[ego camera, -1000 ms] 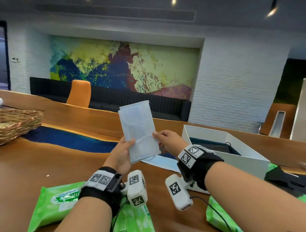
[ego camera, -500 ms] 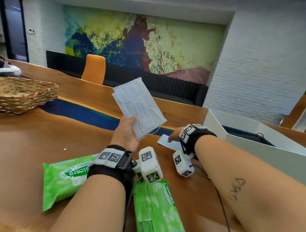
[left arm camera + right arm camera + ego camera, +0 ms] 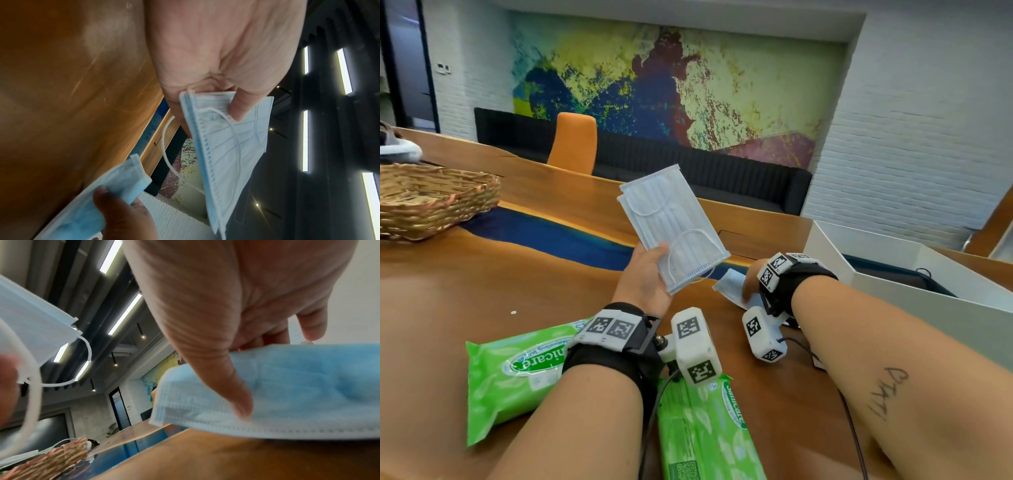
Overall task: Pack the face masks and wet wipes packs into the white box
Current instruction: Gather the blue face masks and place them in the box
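Note:
My left hand point(image 3: 654, 263) holds a small stack of pale blue face masks point(image 3: 674, 233) upright above the table, with the thumb point(image 3: 240, 105) pressed over their lower edge. An ear loop hangs loose from the stack. To its right, my right hand point(image 3: 746, 286) pinches another blue face mask point(image 3: 287, 394) that lies on the wood, thumb on top and fingers beneath. Two green wet wipes packs point(image 3: 517, 370) point(image 3: 705, 431) lie near the front edge under my forearms. The open white box point(image 3: 893, 260) stands at the right.
A wicker basket point(image 3: 431, 202) sits at the far left of the wooden table point(image 3: 465, 291). A dark item point(image 3: 904, 282) lies inside the box. An orange chair point(image 3: 573, 144) and a black sofa stand behind the table.
My right hand has let go of the raised masks and dropped to the mask on the table. The left hand now holds the stack alone, tilted to the right.

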A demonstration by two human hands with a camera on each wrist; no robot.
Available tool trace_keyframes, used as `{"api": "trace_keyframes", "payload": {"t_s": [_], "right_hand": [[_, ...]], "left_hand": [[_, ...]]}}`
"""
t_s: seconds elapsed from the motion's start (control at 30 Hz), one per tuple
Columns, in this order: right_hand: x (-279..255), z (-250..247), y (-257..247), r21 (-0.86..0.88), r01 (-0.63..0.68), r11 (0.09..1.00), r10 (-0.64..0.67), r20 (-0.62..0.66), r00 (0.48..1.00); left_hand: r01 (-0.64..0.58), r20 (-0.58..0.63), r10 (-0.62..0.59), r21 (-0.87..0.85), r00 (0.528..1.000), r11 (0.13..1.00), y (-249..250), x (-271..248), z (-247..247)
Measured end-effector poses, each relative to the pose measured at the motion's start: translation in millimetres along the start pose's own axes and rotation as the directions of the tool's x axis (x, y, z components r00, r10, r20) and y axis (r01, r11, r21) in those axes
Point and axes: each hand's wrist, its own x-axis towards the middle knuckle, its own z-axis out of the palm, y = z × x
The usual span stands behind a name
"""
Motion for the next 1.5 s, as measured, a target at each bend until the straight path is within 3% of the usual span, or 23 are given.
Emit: {"api": "trace_keyframes", "payload": {"t_s": [0.07,0.27,0.37,0.5,0.63,0.83,1.0,1.17,1.3,1.4,1.5], "right_hand": [[3,0,7,0.033,0.008,0.999,-0.007,-0.052,0.999],[-55,-39,7,0.391,0.135,0.911,-0.027,-0.27,0.963],[-84,-67,16,0.604,0.33,0.726,-0.066,-0.416,0.907],[-121,-86,36,0.731,0.501,0.463,-0.061,-0.537,0.841],[-155,-85,63,0.785,0.562,0.26,-0.114,-0.553,0.826],[-197,-65,108,0.819,0.574,-0.002,-0.131,-0.569,0.812],[-214,-28,142,0.854,0.509,-0.103,-0.106,-0.519,0.848],[-215,18,158,0.862,0.485,-0.149,-0.019,-0.493,0.87],[-218,38,151,0.834,0.509,-0.213,0.014,-0.518,0.855],[-217,44,145,0.827,0.515,-0.228,0.044,-0.519,0.854],[-215,49,140,0.832,0.48,-0.278,0.017,-0.495,0.869]], "left_hand": [[-0.002,0.007,0.002,-0.001,1.0,1.0,0,1,-1],[-0.041,0.001,0.041,0.023,0.999,0.999,3,-3,1],[-0.065,-0.027,0.067,0.053,0.997,0.996,4,-8,5],[-0.091,-0.022,0.096,0.158,0.995,0.983,10,-18,22],[-0.119,0.057,0.106,0.33,0.993,0.937,20,-35,57],[-0.154,0.289,0.003,0.5,0.957,0.853,10,-81,116],[-0.072,0.332,-0.185,0.632,0.925,0.772,-22,-111,137],[-0.049,0.323,-0.271,0.719,0.907,0.693,-47,-129,148],[-0.011,0.358,-0.321,0.682,0.877,0.731,-55,-140,151],[-0.048,0.437,-0.342,0.669,0.832,0.741,-54,-142,149],[-0.127,0.489,-0.373,0.723,0.789,0.679,-56,-142,149]]}}
